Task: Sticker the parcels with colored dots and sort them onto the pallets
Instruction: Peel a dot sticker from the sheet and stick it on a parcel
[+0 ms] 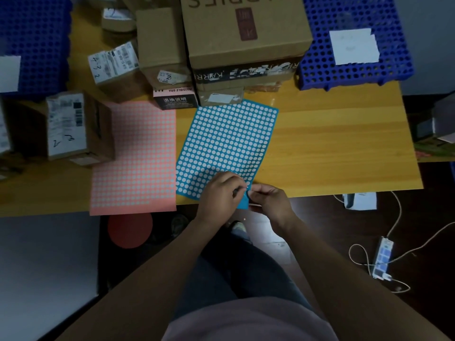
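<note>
**Two grips meet at the corner of a blue dot sheet**

Both of a person's bare hands close on the near right corner of the blue sheet [229,141], which lies tilted on the desk [332,143] with that corner hanging over the near edge. The left grip [219,195] rests on the sheet with its fingers curled and its thumb and forefinger pressed together on the sheet's edge. The right grip [268,200], just beside it, pinches the same corner from the right. Whether a single dot is caught between the fingertips is too small to tell.

A pink sheet [134,156] of dots lies flat just left of the blue one, its near edge also over the desk's rim. Behind the two sheets the parcels stand crowded at the back of the desk. A big box [243,33] is at centre, a tall box [160,43] touches its left side, and a small black box [176,99] sits in front of them. Two labelled boxes [115,67] [78,126] stand further left, the nearer one touching the pink sheet's far left corner.

A blue pallet [315,77] sits on the desk's far right corner and carries only a white paper [353,46]. A second pallet [34,28] fills the far left. On the floor to the right lies a power strip [382,257] with its cables.
</note>
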